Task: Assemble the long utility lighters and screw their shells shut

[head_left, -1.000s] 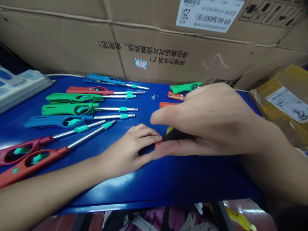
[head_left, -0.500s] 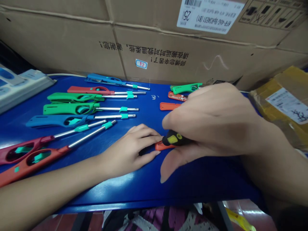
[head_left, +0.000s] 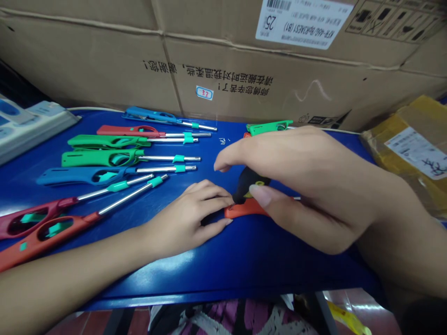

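An orange stick lighter (head_left: 242,209) lies on the blue table, its far part hidden under my right hand. My left hand (head_left: 202,211) pinches its left end between thumb and fingers. In my right hand (head_left: 314,186) is a screwdriver with a stubby black and yellow handle (head_left: 249,184), standing over the lighter's left end. The thumb presses on the handle and the index finger reaches past it. The screwdriver's tip is out of sight. Beyond the hands a small pile of screws (head_left: 222,141) sits on the table, and a green lighter (head_left: 268,127) lies near the box.
Several lighters, among them a blue one (head_left: 84,175) and a red-orange one (head_left: 52,228), lie on the left. A large cardboard box (head_left: 104,60) walls off the back. A taped parcel (head_left: 412,149) is at the right, a white power strip (head_left: 38,125) at the left.
My right hand has turned about the screwdriver: its thumb has come up onto the handle and the index finger has swung out to the left. The left hand stays put.
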{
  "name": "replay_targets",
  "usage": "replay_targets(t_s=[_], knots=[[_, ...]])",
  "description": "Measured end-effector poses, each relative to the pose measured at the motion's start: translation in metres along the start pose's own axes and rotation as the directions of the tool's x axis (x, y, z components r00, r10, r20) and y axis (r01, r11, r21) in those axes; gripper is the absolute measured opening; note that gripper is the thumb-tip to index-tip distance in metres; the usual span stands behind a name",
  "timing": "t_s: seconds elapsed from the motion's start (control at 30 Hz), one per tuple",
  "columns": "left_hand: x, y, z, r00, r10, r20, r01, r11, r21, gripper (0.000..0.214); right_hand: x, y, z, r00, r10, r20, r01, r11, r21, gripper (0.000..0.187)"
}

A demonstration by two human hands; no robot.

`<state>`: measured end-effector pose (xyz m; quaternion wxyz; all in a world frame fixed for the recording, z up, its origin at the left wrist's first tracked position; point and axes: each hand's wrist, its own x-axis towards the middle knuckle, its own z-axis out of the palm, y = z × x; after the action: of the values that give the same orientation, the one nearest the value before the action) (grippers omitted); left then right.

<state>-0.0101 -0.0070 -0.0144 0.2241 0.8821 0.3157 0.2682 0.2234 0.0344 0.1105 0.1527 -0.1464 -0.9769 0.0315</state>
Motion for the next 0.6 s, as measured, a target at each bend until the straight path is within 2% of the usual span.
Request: replay_targets(t_s=[0.07,0.13,0.2,0.27,0.47,0.53,0.6], knots=[[-0.0005,0.0001,0.0008,1.000,0.015,-0.018,-0.015,1.000,0.005,0.020,-0.0010,0.0003,0.0009,1.000,-0.009,0.024,0.008,0.999,0.042,0.029],[-0.0005,0.0000,0.0017,1.000,-0.016,-0.010,0.016,1.000,-0.012,0.021,-0.0011,0.0011,0.0032,1.000,0.004,-0.001,-0.004,0.999,-0.034,0.030],[-0.0002,-0.0007,0.0024,0.998,-0.056,0.018,0.057,0.998,-0.032,0.020,-0.0003,0.0017,0.0051,0.999,0.018,-0.038,-0.023,0.991,-0.133,0.041],[0.0001,-0.0017,0.0028,0.996,-0.077,0.043,0.079,0.996,-0.041,0.019,0.0009,0.0014,0.0051,0.998,0.017,-0.060,-0.026,0.988,-0.154,0.048],[-0.0009,-0.0016,0.0023,1.000,0.005,0.000,-0.005,1.000,0.012,0.019,0.0004,-0.0004,0.0005,1.000,-0.010,0.009,0.010,0.997,0.077,0.027],[-0.0008,-0.0007,0.0022,1.000,0.008,-0.008,-0.008,1.000,0.014,0.019,-0.0001,0.0009,0.0025,1.000,0.008,-0.021,-0.008,1.000,0.020,0.025],[-0.0002,-0.0001,0.0023,1.000,-0.008,-0.004,0.008,1.000,0.008,0.018,0.0001,0.0025,0.0053,0.998,0.032,-0.060,-0.037,0.995,-0.089,0.034]])
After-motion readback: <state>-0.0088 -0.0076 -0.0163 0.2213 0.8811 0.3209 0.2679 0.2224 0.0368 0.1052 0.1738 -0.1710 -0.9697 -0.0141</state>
